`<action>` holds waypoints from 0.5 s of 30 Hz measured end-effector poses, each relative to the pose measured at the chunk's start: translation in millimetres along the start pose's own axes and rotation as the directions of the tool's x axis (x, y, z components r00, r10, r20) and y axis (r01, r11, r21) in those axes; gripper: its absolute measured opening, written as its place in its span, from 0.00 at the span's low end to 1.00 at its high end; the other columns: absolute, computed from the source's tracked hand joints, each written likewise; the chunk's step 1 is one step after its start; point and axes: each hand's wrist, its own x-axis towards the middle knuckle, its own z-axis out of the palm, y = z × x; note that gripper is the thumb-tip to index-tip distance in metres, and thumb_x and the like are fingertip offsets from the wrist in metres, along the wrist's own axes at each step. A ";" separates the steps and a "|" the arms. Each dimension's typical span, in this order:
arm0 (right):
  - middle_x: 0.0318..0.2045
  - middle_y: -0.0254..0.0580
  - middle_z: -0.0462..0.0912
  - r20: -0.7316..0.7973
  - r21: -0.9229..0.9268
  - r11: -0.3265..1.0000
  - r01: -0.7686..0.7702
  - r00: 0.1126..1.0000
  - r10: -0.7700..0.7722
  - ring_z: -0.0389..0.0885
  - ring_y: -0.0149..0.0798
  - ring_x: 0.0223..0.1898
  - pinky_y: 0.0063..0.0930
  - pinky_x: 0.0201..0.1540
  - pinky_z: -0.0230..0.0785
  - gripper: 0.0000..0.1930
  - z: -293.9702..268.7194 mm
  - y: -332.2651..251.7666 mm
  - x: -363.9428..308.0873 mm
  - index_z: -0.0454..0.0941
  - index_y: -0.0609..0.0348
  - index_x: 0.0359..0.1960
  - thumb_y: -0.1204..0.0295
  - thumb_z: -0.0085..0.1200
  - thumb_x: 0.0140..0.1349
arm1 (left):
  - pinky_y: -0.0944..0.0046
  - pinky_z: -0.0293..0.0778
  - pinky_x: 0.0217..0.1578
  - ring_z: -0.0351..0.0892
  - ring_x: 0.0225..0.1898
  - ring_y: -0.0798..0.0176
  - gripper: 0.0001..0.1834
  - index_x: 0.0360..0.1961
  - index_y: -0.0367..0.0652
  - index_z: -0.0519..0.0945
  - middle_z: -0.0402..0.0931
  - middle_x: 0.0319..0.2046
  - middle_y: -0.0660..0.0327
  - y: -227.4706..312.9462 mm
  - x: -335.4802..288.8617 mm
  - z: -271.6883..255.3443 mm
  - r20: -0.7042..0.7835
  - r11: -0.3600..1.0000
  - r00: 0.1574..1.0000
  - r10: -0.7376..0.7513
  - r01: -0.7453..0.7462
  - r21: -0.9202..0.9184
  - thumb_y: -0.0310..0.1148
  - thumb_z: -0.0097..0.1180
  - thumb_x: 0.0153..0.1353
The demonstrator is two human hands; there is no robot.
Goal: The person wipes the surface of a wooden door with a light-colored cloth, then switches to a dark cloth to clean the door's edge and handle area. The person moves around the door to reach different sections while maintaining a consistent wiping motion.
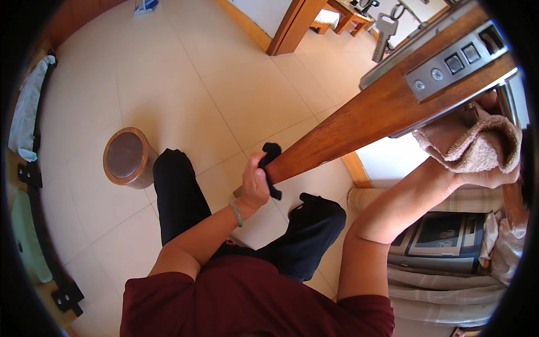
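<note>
A brown wooden door [348, 126] stands edge-on before me, with a metal lock plate [446, 64] in its edge. My left hand [254, 185], a bracelet at its wrist, has its fingers curled round a black C-shaped piece [272, 171] at the lower part of the door edge. On the door's right side, my right hand [487, 173] grips a bunched brown towel [477, 140] beside the metal handle [510, 104]. The towel hides most of those fingers. Keys [386, 35] hang on a ring at the door's other side.
A round stool [129, 157] with a brown padded top stands left of my knees on the tiled floor [185, 90]. A wooden door frame [286, 31] rises beyond. Cloth-draped things and a dark framed item [441, 235] lie under my right arm. Low furniture [28, 213] lines the left.
</note>
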 end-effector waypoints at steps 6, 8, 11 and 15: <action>0.43 0.52 0.82 0.100 0.043 0.991 -0.130 0.987 0.125 0.81 0.46 0.46 0.41 0.55 0.73 0.38 -20.0 -4.8 15.9 0.79 0.63 0.44 0.41 0.58 0.39 | 0.64 0.63 0.49 0.68 0.41 0.59 0.22 0.41 0.36 0.71 0.70 0.36 0.55 -111.1 -59.0 -8.4 -0.100 0.836 0.835 -0.541 0.520 -0.175 0.45 0.31 0.72; 0.38 0.50 0.83 0.029 0.063 0.991 -0.115 0.993 0.113 0.83 0.46 0.42 0.39 0.51 0.76 0.36 -2.6 2.5 13.6 0.81 0.62 0.41 0.39 0.55 0.43 | 0.64 0.63 0.47 0.66 0.39 0.61 0.21 0.38 0.36 0.70 0.68 0.33 0.57 -115.7 -59.9 -4.2 -0.134 0.796 0.791 -0.596 0.562 -0.223 0.45 0.32 0.72; 0.36 0.46 0.78 -0.185 -0.569 0.808 0.152 0.934 -0.305 0.81 0.37 0.38 0.28 0.41 0.77 0.40 50.7 33.7 7.3 0.73 0.63 0.48 0.34 0.36 0.55 | 0.63 0.63 0.44 0.63 0.35 0.61 0.20 0.33 0.36 0.67 0.64 0.29 0.59 -103.2 -40.1 -1.1 -0.238 0.817 0.782 -0.575 0.539 -0.205 0.43 0.33 0.72; 0.34 0.44 0.79 -0.131 -0.545 0.820 0.174 0.949 -0.288 0.81 0.37 0.36 0.28 0.38 0.78 0.34 58.1 40.5 4.0 0.76 0.62 0.42 0.38 0.43 0.55 | 0.62 0.64 0.43 0.66 0.36 0.61 0.19 0.34 0.35 0.68 0.68 0.32 0.56 -49.3 -0.8 4.5 -0.263 0.903 0.864 -0.430 0.416 -0.109 0.42 0.35 0.72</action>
